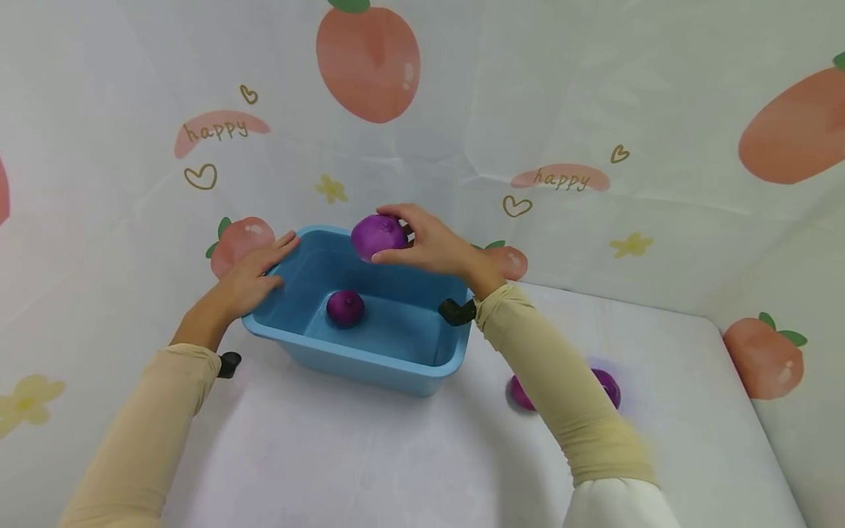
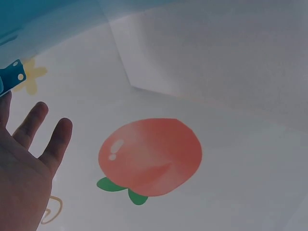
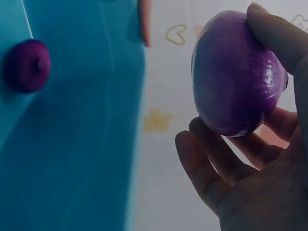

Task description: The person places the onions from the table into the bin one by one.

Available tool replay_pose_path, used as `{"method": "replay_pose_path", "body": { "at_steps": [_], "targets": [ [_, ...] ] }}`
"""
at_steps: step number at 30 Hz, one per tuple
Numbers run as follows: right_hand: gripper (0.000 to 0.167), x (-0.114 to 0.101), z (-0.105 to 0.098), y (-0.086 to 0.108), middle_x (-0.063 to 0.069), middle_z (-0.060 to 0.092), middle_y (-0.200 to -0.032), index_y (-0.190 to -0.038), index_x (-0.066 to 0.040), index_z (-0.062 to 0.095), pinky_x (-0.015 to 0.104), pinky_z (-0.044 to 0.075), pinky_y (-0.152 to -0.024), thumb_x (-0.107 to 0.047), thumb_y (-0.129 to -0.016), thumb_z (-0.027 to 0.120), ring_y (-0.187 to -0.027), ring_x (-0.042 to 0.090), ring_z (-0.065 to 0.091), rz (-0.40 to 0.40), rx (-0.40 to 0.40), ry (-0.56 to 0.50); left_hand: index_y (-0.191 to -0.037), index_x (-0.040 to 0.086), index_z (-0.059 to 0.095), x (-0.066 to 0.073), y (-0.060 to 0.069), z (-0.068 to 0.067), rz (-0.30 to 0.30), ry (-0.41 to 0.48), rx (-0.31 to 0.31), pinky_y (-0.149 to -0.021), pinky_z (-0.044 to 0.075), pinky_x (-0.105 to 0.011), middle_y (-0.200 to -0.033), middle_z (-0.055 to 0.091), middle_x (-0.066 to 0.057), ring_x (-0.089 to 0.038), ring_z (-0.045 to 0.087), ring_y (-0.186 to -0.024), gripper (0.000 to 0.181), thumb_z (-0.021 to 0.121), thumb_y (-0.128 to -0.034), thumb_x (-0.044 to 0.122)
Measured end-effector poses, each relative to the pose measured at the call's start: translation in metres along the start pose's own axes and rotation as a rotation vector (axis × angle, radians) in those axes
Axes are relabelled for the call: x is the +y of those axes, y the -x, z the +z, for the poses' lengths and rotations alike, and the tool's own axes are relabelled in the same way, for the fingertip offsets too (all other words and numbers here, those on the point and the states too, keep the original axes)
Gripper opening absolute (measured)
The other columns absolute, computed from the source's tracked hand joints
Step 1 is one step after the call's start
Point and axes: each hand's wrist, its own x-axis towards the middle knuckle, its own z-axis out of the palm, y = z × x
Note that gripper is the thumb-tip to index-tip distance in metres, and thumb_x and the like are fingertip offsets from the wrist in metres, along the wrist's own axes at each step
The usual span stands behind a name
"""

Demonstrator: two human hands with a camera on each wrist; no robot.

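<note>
A blue plastic basin (image 1: 370, 367) stands on the white surface near the back wall. One purple round object (image 1: 345, 308), like an onion, lies on its floor, left of the middle. Above the basin's back rim my right hand (image 1: 432, 246) grips a larger purple onion-like object (image 1: 378, 237) between thumb and fingers; the right wrist view shows this onion (image 3: 238, 72) close up. My left hand (image 1: 247, 282) rests at the basin's left rim, fingers extended. The left wrist view shows part of that hand (image 2: 29, 163) with fingers spread beside the basin's edge.
Two more purple objects, a left one (image 1: 521, 394) and a right one (image 1: 606, 386), lie on the white table surface (image 1: 370, 455) right of the basin, partly hidden by my right forearm. A white cloth wall (image 1: 429, 147) printed with peaches rises behind the basin.
</note>
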Motion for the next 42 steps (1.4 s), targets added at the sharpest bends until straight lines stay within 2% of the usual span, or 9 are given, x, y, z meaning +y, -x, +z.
{"method": "replay_pose_path", "body": {
  "at_steps": [8, 16, 24, 33, 42],
  "targets": [
    [0.082, 0.010, 0.037, -0.024, 0.007, 0.046, -0.151, -0.155, -0.011, 0.039, 0.032, 0.059, -0.097, -0.032, -0.086, 0.080, -0.136, 0.021, 0.047, -0.005, -0.073, -0.032, -0.163, 0.028, 0.022, -0.002, 0.000, 0.000, 0.008, -0.003, 0.007, -0.116, 0.022, -0.078, -0.173, 0.015, 0.002, -0.043, 0.016, -0.159, 0.075, 0.049, -0.0957, 0.012],
    [0.084, 0.016, 0.063, -0.037, 0.009, 0.046, -0.151, -0.156, -0.009, 0.037, 0.035, 0.056, -0.102, -0.036, -0.088, 0.078, -0.137, 0.023, 0.046, 0.034, -0.135, 0.022, -0.163, 0.028, 0.022, 0.001, 0.000, -0.001, 0.017, 0.009, 0.004, -0.118, 0.021, -0.076, -0.173, 0.016, 0.001, -0.042, 0.016, -0.159, 0.074, 0.049, -0.0960, 0.011],
    [0.083, 0.020, 0.072, -0.040, 0.007, 0.048, -0.149, -0.155, -0.012, 0.039, 0.035, 0.056, -0.103, -0.036, -0.086, 0.079, -0.134, 0.021, 0.050, 0.102, -0.161, 0.043, -0.163, 0.029, 0.023, 0.000, -0.001, -0.002, 0.015, 0.022, 0.004, -0.116, 0.022, -0.078, -0.173, 0.016, 0.002, -0.043, 0.015, -0.159, 0.074, 0.049, -0.0958, 0.012],
    [0.083, 0.033, 0.082, -0.037, 0.007, 0.052, -0.148, -0.152, -0.013, 0.041, 0.038, 0.052, -0.110, -0.036, -0.084, 0.082, -0.135, 0.023, 0.051, 0.222, -0.288, 0.141, -0.163, 0.029, 0.022, -0.003, -0.002, 0.001, 0.008, 0.015, 0.007, -0.116, 0.022, -0.079, -0.173, 0.015, 0.002, -0.043, 0.015, -0.159, 0.076, 0.050, -0.0948, 0.012],
    [0.080, 0.037, 0.082, -0.032, 0.009, 0.053, -0.148, -0.151, -0.010, 0.041, 0.039, 0.047, -0.115, -0.029, -0.085, 0.082, -0.134, 0.025, 0.053, 0.294, -0.339, 0.163, -0.163, 0.028, 0.023, -0.001, -0.001, 0.000, 0.001, 0.007, 0.006, -0.116, 0.021, -0.079, -0.173, 0.016, 0.001, -0.043, 0.015, -0.159, 0.075, 0.050, -0.0953, 0.013]
  ]
}}
